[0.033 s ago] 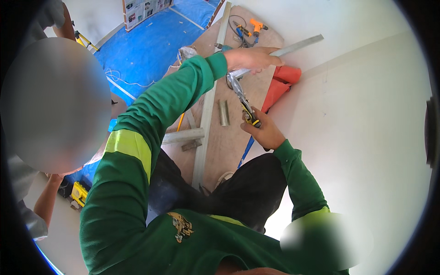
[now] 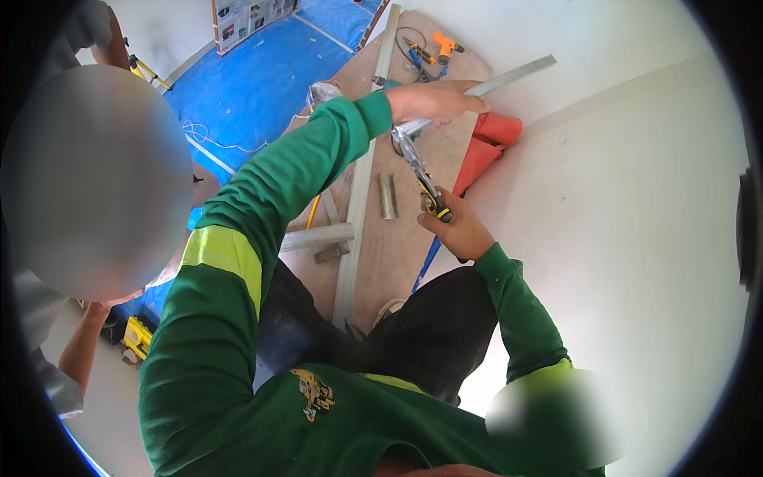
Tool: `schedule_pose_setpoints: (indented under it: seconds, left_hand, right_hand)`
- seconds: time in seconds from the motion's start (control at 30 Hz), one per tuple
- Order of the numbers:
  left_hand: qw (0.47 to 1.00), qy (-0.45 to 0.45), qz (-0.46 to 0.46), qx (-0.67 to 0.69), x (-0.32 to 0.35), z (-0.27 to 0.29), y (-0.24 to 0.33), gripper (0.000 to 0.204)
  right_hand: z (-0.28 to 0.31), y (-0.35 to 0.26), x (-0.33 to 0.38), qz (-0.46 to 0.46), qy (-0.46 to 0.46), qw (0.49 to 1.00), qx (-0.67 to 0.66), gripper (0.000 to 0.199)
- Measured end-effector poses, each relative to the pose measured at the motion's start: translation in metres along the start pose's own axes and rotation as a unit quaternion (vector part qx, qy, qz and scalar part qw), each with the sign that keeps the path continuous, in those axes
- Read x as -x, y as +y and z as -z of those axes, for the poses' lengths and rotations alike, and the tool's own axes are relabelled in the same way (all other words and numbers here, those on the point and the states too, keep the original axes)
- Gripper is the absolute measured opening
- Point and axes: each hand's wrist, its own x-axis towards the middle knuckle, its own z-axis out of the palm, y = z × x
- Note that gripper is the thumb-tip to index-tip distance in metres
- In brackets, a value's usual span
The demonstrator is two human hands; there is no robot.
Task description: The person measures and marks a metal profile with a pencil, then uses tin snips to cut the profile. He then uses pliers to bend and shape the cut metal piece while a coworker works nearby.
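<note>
My left hand (image 2: pixel 433 102) is closed around a long, narrow galvanized metal channel (image 2: pixel 517 75), whose far end sticks out to the upper right. My right hand (image 2: pixel 463 230) grips tin snips (image 2: pixel 420 168) by their yellow and black handles. The silver jaws of the snips point up and left, meeting the channel's near end just below my left hand. I cannot tell whether the jaws are closed on the metal. A short metal channel piece (image 2: pixel 388 196) lies on the brown board (image 2: pixel 373 258) between my arms.
A long metal stud (image 2: pixel 358 207) runs along the board, with another channel (image 2: pixel 318 236) across it. An orange power tool (image 2: pixel 447 43) and red bags (image 2: pixel 497 129) lie farther off. Blue sheeting (image 2: pixel 238 87) covers the floor. Another person's forearm (image 2: pixel 83 346) is at left; a white wall (image 2: pixel 628 215) stands right.
The channel's far end has shifted slightly left and up. My left hand has moved very little; the snips and my right hand keep about the same place.
</note>
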Motion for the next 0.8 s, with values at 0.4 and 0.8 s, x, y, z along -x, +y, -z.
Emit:
schedule_pose_setpoints:
  seconds: [0.4, 0.8]
  left_hand:
    - [0.988, 0.108, -0.078, -0.076, -0.017, 0.002, -0.015, 0.076]
    - [0.947, 0.114, -0.149, -0.261, -0.024, 0.024, -0.025, 0.093]
  right_hand:
    - [0.003, -0.002, -0.009, -0.06, 0.006, 0.998, -0.016, 0.029]
    - [0.01, 0.005, -0.002, -0.056, -0.02, 0.997, 0.048, 0.028]
